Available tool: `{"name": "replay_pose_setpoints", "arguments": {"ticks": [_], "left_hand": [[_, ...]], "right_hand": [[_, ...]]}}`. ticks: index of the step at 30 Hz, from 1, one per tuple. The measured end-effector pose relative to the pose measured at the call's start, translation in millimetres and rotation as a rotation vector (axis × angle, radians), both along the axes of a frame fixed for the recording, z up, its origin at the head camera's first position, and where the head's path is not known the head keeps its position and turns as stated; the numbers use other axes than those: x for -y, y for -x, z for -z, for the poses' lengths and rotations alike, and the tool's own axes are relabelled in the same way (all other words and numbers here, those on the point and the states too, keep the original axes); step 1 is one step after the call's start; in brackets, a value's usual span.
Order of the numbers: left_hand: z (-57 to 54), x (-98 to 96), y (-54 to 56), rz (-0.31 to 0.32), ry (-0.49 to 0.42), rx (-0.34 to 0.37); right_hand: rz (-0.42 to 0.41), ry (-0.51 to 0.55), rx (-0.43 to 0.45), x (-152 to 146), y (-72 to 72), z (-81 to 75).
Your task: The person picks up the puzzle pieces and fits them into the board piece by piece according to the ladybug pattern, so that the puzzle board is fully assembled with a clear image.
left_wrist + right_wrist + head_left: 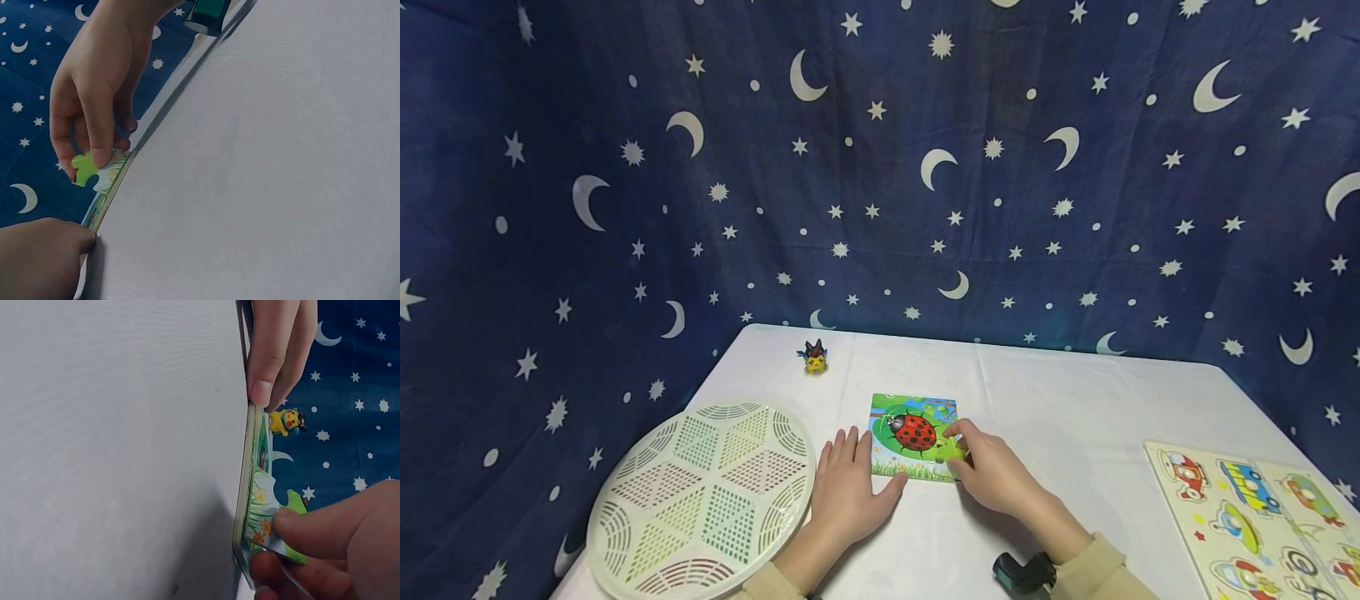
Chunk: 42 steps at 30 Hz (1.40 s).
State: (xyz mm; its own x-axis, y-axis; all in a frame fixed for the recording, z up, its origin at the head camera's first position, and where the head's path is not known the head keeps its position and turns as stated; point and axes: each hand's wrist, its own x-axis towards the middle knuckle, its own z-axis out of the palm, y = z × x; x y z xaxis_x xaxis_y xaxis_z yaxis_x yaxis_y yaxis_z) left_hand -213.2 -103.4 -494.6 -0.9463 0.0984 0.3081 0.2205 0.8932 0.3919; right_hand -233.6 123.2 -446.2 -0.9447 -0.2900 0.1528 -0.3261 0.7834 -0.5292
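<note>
A square ladybug jigsaw puzzle [913, 433] lies flat on the white table in the head view. My right hand [996, 471] pinches a corner puzzle piece [261, 500] between thumb and fingers at the puzzle's near right corner. Green with white and orange flowers, this piece is tilted up from the frame in both wrist views. My left hand [848, 492] lies along the puzzle's left side with its fingers straight and spread. Its thumb [261, 392] touches the near edge of the puzzle frame.
To the left stands a large round white lattice tray [597, 508] with coloured patterns. A small yellow figurine [815, 358] is at the back left. On the right lies a wooden knob puzzle board [1206, 533] with vehicle pictures. A dark blue star-patterned curtain [880, 167] hangs behind the table.
</note>
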Motion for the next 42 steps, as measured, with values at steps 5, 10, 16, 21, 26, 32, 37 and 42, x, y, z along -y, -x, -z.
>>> {"name": "replay_pose_setpoints", "arguments": {"ticks": [5, 10, 16, 21, 26, 32, 37, 42], "left_hand": [[0.4, 0.2, 0.0, 0.002, 0.000, 0.004], [0.0, 0.3, 0.0, 0.004, 0.003, 0.000], [0.1, -0.6, -0.7, 0.008, -0.003, -0.004], [0.4, -0.2, -0.3, 0.006, 0.002, -0.005], [0.3, -0.3, 0.0, 0.005, -0.002, -0.011], [-1.4, -1.0, -0.5, 0.007, 0.000, -0.028], [-2.0, -1.0, -0.8, 0.008, -0.002, -0.031], [-1.6, -0.1, -0.9, 0.005, -0.001, -0.029]], "right_hand": [[0.023, -0.023, -0.026, 4.4, 3.4, -0.3], [0.029, -0.073, -0.044, 10.0, 8.1, -2.6], [0.055, -0.106, -0.033, 12.4, 9.1, -3.6], [0.070, -0.114, -0.040, 12.4, 10.2, -2.9], [0.085, -0.096, -0.037, 12.5, 11.4, -1.0], [0.080, -0.101, -0.053, 9.9, 9.8, 0.3], [0.041, -0.176, -0.093, 8.6, 3.7, -1.6], [-0.034, -0.293, -0.154, 9.9, -8.4, -2.6]]}}
